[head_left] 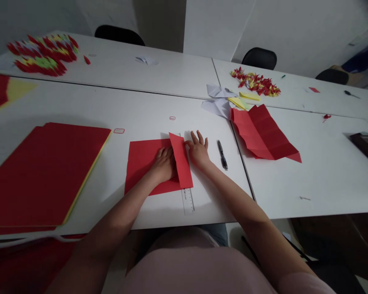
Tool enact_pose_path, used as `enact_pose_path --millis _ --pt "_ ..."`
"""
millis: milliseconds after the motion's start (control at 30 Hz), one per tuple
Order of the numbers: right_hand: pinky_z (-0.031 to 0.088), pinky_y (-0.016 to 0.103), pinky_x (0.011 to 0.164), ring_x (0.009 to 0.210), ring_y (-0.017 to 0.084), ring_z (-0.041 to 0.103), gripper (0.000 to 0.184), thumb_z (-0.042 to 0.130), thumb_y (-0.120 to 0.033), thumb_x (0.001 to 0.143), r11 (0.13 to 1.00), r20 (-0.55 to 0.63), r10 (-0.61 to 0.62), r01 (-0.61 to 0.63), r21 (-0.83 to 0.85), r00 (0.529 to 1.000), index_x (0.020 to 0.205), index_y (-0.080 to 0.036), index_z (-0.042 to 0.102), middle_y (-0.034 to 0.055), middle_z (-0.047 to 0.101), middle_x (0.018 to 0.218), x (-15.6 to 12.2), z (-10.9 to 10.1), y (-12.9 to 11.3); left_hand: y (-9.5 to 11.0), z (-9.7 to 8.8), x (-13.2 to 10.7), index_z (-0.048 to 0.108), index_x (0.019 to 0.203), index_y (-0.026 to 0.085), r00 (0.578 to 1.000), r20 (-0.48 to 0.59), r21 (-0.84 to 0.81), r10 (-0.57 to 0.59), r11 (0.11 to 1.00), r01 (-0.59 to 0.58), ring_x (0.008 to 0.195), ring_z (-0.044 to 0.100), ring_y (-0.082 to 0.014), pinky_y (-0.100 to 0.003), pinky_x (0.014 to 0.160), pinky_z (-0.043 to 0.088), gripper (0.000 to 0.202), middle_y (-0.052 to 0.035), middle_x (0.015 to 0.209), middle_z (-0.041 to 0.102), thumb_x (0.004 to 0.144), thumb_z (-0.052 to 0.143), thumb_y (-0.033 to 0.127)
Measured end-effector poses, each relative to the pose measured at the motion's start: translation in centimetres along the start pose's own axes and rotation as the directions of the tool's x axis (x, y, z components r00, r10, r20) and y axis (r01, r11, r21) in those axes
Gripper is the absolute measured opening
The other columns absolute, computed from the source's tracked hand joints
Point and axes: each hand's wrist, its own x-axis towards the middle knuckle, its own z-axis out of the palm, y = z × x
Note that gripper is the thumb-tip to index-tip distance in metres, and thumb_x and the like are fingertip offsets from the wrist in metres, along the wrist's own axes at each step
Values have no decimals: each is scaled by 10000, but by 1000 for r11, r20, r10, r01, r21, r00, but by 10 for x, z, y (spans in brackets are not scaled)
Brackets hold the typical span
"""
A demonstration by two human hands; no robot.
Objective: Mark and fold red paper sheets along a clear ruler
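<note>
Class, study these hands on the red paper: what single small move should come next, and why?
Probably the right hand should slide along the folded strip to sharpen its crease. The left hand already pins the red sheet, and the strip's edge meets the right thumb.

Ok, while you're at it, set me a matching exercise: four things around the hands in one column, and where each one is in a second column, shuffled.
Things:
1. Left hand
2. Black pen
3. Transparent ruler
4. Pleated red sheet

Places:
A. On the adjoining table to the right
B. On the table, just right of the right hand
C. Poking out toward the person from under the red sheet
D. Flat on the red sheet, beside its folded strip

Pairs: 1-D, 2-B, 3-C, 4-A.
</note>
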Motion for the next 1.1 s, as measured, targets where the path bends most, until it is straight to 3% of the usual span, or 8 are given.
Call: enact_pose_path --millis 200,400,633,933,1100 --pt "113 658 1203 1542 282 58 447 298 -101 968 999 -10 -31 31 -20 999 1165 -241 674 28 266 1635 -34 -6 0 2 -4 0 233 1558 198 1000 -4 -10 15 1000 -15 1413 342 -358 -529 1189 164 700 -158 1493 453 903 479 220" --pt "107 643 1215 1537 302 74 430 337 -79 953 995 -20 -78 77 -65 997 1150 -232 687 44 264 1633 -63 -7 0 1 -3 1 224 1562 180 1000 18 -9 15 1000 -15 1433 310 -374 -556 1191 155 701 -175 1513 420 904 463 207" --pt "106 646 1222 1540 277 58 438 355 -64 941 992 0 -109 109 -66 994 1138 -270 688 -4 279 1627 -93 -9 1 -1 0 2 223 1566 168 1000 25 -33 1 999 -1 1475 237 -366 -543 1211 118 710 -170 1553 370 902 468 226" --pt "146 602 1227 1535 271 114 396 370 -84 962 980 -10 -166 164 -114 986 1077 -257 707 37 338 1602 -126 -12 1 -1 0 2 196 1576 171 999 50 -63 -9 998 12 1485 228 -363 -549 1217 103 724 -170 1562 367 919 478 285" --pt "170 614 1211 1534 270 124 321 447 -75 942 966 -121 -250 240 -94 961 1036 -235 710 68 410 1565 -144 -5 8 0 0 2 192 1578 189 999 37 -44 2 999 0 1487 228 -353 -548 1214 117 712 -152 1549 392 916 452 230"
